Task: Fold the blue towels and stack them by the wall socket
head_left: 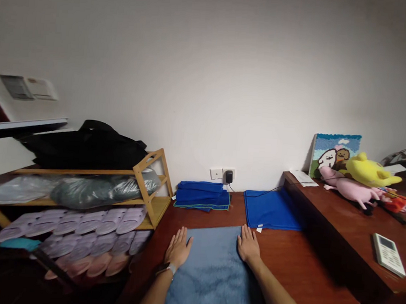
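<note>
Now the left hand [178,248] and right hand [249,245] rest spread flat at the far corners of a fluffy blue mat [210,274].

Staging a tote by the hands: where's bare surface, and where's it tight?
Widest patch: bare wood right of the right hand, bordered by the fluffy blue-grey mat, flat blue towel and raised wooden ledge. Thin strip below the folded blue towels. Crowded: the slipper rack at left, plush toys on the ledge.
</note>
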Demonstrator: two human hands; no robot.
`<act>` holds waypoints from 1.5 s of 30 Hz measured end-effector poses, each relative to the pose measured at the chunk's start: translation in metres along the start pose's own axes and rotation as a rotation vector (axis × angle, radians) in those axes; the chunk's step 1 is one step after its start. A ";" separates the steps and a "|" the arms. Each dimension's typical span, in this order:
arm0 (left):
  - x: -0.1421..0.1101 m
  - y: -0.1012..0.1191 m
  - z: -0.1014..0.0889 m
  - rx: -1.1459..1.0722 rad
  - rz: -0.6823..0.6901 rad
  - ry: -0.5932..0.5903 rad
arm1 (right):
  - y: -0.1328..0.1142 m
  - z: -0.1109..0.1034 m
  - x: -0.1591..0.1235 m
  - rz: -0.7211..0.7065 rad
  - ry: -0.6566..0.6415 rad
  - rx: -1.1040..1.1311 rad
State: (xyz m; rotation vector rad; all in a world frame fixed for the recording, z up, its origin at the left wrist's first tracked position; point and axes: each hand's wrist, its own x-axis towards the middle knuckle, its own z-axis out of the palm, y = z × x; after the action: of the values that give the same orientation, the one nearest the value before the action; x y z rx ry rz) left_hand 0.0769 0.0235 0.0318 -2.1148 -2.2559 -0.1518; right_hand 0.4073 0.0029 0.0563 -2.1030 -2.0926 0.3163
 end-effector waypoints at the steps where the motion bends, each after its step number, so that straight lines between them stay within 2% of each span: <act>1: 0.000 0.002 -0.004 0.003 -0.001 0.006 | 0.000 -0.003 -0.005 -0.003 0.004 -0.001; 3: -0.004 0.010 -0.013 -0.003 0.026 0.045 | 0.001 -0.006 -0.017 -0.018 0.027 0.012; 5: -0.015 0.030 -0.020 -0.040 0.118 0.093 | 0.003 -0.002 -0.032 -0.043 0.043 0.040; 7: -0.032 0.064 -0.021 -0.104 0.263 0.103 | 0.005 0.007 -0.046 -0.065 0.046 0.058; 9: -0.054 0.107 -0.017 -0.164 0.386 0.064 | 0.007 0.017 -0.056 -0.085 0.039 0.055; 12: -0.082 0.163 -0.005 -0.209 0.440 -0.001 | 0.010 0.028 -0.061 -0.101 0.041 0.034; 14: -0.093 0.180 0.000 -0.211 0.443 -0.034 | 0.011 0.033 -0.059 -0.099 0.059 0.032; 16: -0.099 0.179 0.003 -0.201 0.446 -0.045 | 0.012 0.035 -0.057 -0.090 0.071 0.037; 18: -0.103 0.160 0.003 -0.183 0.439 -0.041 | 0.011 0.036 -0.056 -0.076 0.074 0.042; 21: -0.111 0.111 0.001 -0.138 0.373 -0.019 | 0.009 0.034 -0.058 -0.048 0.070 0.029; 25: -0.126 0.035 -0.003 -0.078 0.209 -0.027 | 0.005 0.023 -0.060 -0.030 0.038 0.016; 27: -0.134 0.010 -0.006 -0.069 0.156 -0.032 | 0.003 0.014 -0.063 -0.040 0.021 0.017; 29: -0.139 -0.002 -0.009 -0.070 0.129 -0.030 | 0.002 0.007 -0.069 -0.026 0.013 0.015; 31: -0.143 -0.002 -0.011 -0.068 0.117 -0.027 | 0.001 0.004 -0.081 -0.001 0.028 0.008; 34: -0.143 0.004 -0.011 -0.053 0.104 -0.016 | 0.002 0.011 -0.106 -0.014 0.075 0.000; 37: -0.140 0.004 -0.013 -0.028 0.100 -0.001 | 0.007 0.022 -0.127 -0.031 0.048 -0.001; 40: -0.138 0.014 -0.019 0.014 0.121 0.017 | 0.010 0.027 -0.135 -0.029 0.024 0.006; 42: -0.140 0.037 -0.023 0.008 0.164 0.060 | 0.010 0.026 -0.135 -0.023 0.037 0.015; 45: -0.151 0.099 -0.025 -0.082 0.321 0.074 | 0.008 0.024 -0.134 -0.021 0.054 0.032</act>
State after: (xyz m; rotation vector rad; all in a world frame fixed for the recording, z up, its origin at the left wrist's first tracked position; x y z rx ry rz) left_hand 0.1848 -0.1224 0.0459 -2.4321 -1.8701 -0.3073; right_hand 0.4090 -0.1324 0.0365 -2.0462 -2.0641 0.2849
